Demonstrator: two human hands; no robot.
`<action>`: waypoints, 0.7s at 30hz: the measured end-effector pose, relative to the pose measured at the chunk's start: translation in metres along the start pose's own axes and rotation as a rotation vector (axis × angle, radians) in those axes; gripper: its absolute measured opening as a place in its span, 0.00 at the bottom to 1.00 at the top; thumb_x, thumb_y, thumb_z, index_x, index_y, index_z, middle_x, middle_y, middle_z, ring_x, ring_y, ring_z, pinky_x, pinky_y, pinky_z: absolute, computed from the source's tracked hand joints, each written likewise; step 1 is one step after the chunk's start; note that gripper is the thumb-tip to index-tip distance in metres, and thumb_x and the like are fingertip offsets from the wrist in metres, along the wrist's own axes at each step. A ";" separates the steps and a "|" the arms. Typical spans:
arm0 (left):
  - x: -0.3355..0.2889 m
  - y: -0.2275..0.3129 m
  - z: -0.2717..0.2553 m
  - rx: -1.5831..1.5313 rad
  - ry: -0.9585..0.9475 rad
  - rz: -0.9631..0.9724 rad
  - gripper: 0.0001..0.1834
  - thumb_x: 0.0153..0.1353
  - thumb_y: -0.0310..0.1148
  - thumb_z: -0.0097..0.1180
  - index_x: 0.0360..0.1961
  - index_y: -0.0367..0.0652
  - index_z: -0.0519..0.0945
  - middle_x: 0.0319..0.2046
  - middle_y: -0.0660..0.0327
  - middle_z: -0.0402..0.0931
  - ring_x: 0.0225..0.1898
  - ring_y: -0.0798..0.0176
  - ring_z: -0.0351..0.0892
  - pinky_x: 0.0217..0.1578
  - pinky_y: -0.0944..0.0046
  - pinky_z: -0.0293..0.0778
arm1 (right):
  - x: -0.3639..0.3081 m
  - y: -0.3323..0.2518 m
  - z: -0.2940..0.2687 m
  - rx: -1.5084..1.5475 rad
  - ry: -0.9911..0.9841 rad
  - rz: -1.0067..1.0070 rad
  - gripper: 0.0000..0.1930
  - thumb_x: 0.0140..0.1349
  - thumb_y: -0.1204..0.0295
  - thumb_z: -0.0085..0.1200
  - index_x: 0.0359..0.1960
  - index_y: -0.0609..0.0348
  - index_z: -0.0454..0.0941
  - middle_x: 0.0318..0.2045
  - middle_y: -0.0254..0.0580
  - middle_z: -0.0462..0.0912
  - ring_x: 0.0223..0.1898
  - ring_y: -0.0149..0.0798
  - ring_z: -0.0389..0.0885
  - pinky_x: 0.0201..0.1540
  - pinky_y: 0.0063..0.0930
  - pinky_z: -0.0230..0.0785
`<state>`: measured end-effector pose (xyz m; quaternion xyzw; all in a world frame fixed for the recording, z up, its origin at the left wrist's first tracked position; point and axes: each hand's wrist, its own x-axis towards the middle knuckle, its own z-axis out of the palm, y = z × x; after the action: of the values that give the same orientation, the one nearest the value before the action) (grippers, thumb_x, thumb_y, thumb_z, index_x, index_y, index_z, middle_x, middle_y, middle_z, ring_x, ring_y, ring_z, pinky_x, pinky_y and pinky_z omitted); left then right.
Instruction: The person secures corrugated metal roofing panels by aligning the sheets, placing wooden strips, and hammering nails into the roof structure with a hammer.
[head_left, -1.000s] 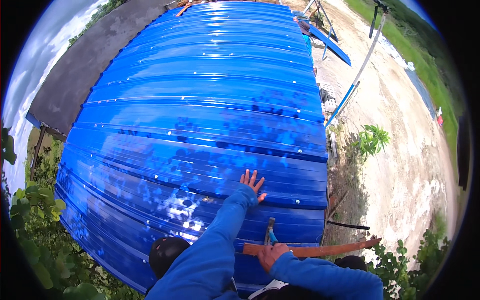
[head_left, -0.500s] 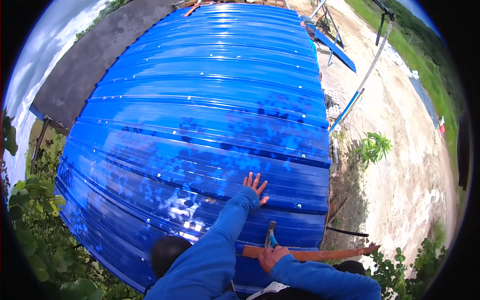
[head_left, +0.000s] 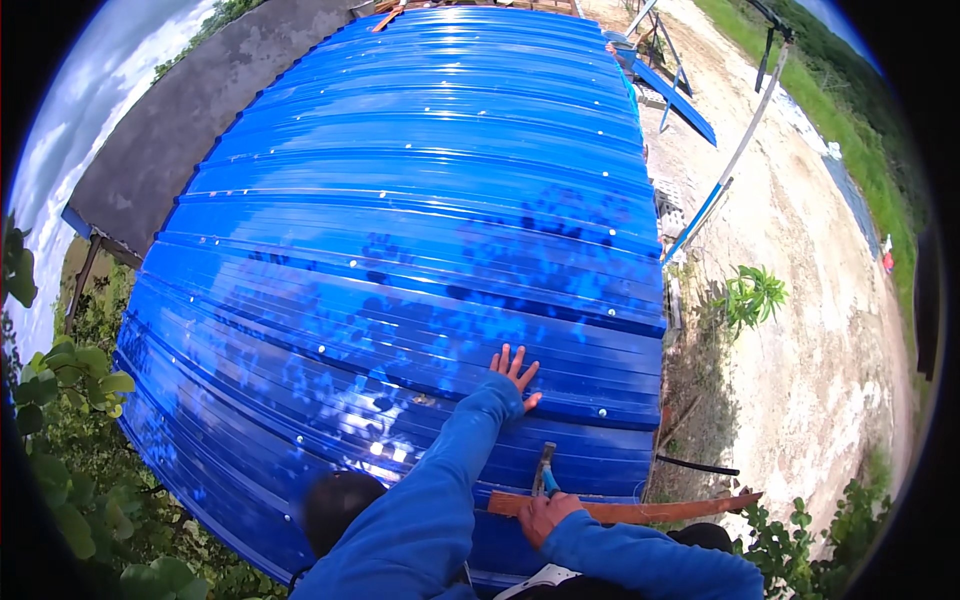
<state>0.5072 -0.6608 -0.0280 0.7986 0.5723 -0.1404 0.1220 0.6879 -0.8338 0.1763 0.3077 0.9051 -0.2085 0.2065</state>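
Observation:
My left hand point(head_left: 514, 376) lies flat on a blue corrugated metal roof sheet point(head_left: 420, 225), its fingers spread and nothing in them. Nearer to me and to the right, my right hand point(head_left: 546, 518) is closed round the blue handle of a hammer point(head_left: 549, 470). The hammer's metal head points away from me, over the roof. A reddish-brown wooden board point(head_left: 640, 512) runs beneath my right hand and sticks out past the roof's right edge. Whether my fingers also grip the board is hidden.
Rows of screw heads dot the ribbed roof. Along its right edge the sheet drops off to pale dirt ground point(head_left: 800, 350) below. A grey wall point(head_left: 210, 125) stands at the far left. Leafy branches point(head_left: 75, 390) crowd the near left. A pole point(head_left: 735, 155) leans at the right.
The view has shifted very slightly. Both hands, the hammer and the board keep their places on the roof.

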 end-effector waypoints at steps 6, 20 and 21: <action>-0.001 0.001 -0.004 -0.012 -0.013 -0.005 0.41 0.66 0.66 0.33 0.76 0.60 0.50 0.76 0.49 0.34 0.75 0.34 0.27 0.72 0.39 0.32 | 0.001 0.000 -0.016 0.080 -0.133 0.015 0.14 0.66 0.67 0.46 0.47 0.60 0.79 0.42 0.52 0.82 0.42 0.54 0.83 0.34 0.53 0.77; -0.002 0.000 -0.006 0.016 -0.023 0.002 0.41 0.67 0.67 0.32 0.76 0.61 0.48 0.76 0.50 0.33 0.75 0.34 0.29 0.71 0.38 0.34 | 0.000 0.002 -0.007 0.071 -0.097 -0.007 0.14 0.65 0.68 0.47 0.47 0.61 0.78 0.39 0.53 0.81 0.40 0.54 0.83 0.31 0.53 0.76; -0.002 0.000 -0.006 0.016 -0.023 0.001 0.41 0.67 0.67 0.32 0.76 0.61 0.48 0.76 0.50 0.33 0.75 0.34 0.29 0.71 0.38 0.34 | 0.000 0.001 -0.007 0.072 -0.094 -0.007 0.14 0.65 0.68 0.47 0.46 0.62 0.78 0.39 0.53 0.81 0.40 0.54 0.83 0.30 0.52 0.76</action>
<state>0.5069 -0.6602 -0.0214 0.7983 0.5693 -0.1540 0.1221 0.6868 -0.8291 0.1817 0.3018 0.8874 -0.2560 0.2367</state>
